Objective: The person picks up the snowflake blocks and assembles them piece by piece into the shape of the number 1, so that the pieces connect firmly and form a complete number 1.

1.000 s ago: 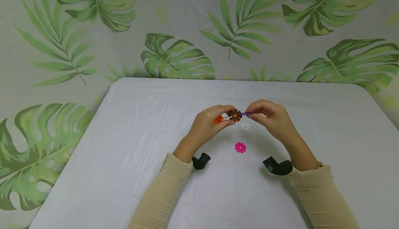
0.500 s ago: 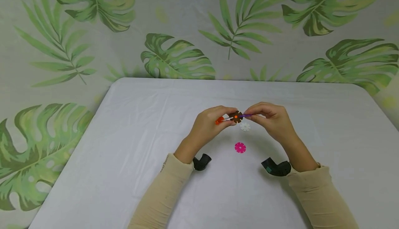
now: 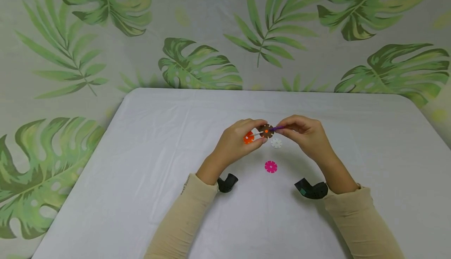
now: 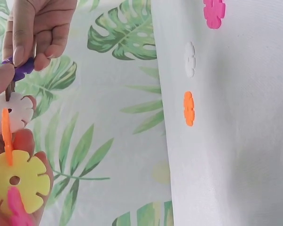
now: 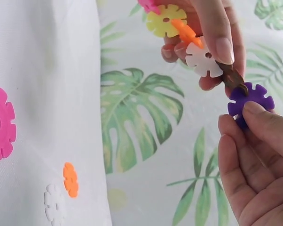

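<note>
Purple notched disc and yellow notched disc look smooth plastic; white tablecloth, matt creased cloth; beige sleeves, matt fabric.

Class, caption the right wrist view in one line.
The right hand pinches a purple notched disc at the brown disc ending the chain held by the left hand.

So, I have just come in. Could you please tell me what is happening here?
A person's left hand holds a chain of notched discs, in which I see pink, yellow, orange, white and, at the end, a brown disc. The right hand pinches a purple disc against that end; whether it is fully slotted in, I cannot tell. A loose pink disc, loose orange disc and loose white disc lie on the table.
</note>
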### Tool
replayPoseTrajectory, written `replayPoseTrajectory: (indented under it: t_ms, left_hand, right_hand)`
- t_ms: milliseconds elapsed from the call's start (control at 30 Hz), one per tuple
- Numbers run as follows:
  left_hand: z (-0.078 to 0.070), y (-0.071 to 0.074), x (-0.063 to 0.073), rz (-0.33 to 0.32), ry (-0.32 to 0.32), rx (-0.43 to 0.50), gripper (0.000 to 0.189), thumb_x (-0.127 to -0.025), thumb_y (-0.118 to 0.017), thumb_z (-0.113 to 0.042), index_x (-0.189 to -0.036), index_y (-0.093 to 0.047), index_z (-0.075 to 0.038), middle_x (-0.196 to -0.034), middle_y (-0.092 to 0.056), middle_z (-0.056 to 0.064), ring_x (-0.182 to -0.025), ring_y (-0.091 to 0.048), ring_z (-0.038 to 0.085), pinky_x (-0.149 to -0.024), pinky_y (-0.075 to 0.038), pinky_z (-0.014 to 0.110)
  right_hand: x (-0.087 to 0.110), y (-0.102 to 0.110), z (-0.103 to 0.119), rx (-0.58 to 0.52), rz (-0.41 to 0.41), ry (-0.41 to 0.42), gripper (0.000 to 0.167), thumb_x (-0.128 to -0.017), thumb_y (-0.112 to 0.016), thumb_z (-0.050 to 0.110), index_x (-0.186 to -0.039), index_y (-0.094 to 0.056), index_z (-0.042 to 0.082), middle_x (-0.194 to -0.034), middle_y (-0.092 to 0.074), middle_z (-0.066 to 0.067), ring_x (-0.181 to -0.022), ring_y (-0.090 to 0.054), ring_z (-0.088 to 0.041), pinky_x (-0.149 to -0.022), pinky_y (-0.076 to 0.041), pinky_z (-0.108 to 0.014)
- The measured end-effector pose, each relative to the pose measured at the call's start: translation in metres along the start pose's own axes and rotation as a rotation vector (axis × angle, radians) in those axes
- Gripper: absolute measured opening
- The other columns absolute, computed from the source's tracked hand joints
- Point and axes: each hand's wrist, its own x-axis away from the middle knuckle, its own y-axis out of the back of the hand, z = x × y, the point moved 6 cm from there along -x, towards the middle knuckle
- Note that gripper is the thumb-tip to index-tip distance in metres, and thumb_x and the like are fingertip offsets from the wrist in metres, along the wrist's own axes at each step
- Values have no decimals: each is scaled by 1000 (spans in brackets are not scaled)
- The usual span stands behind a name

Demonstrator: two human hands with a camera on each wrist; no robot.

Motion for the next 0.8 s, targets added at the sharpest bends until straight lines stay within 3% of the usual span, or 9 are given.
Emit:
replayPoseTrajectory:
  t_ms: [267,400,800]
  left_hand:
    - [2,0,0,12,47,-23,41,-77,-73,-24,-112,-62,-6,-105,-62,0,-99,-53,10,-86,-39,15]
    - [2,1,0,9,40,-28,41,-77,-73,-23,-112,-62,-5,-107,-62,2,-100,-54,11,-87,-38,15]
    - [0,0,0,18,4,18,35,-81,-68,-12,-114,-60,-3,-108,-63,5,-94,-60,16,-82,-42,15]
  right_hand:
    - [1,-1,-4,31,-10,-71,23,-71,-64,-17,-92,-64,-6,-87,-62,-12,-78,-60,-13,-70,-50,-20]
    - [2,-2,-4,7,-28,-119,23,-73,-66,-13,-95,-64,-4,-90,-62,-11,-78,-62,-15,-70,-51,-23]
    - [1,-8,-6,-108,-35,-149,26,-75,-61,-17,-99,-58,-7,-89,-59,-16,-75,-64,-18,-68,-51,-28]
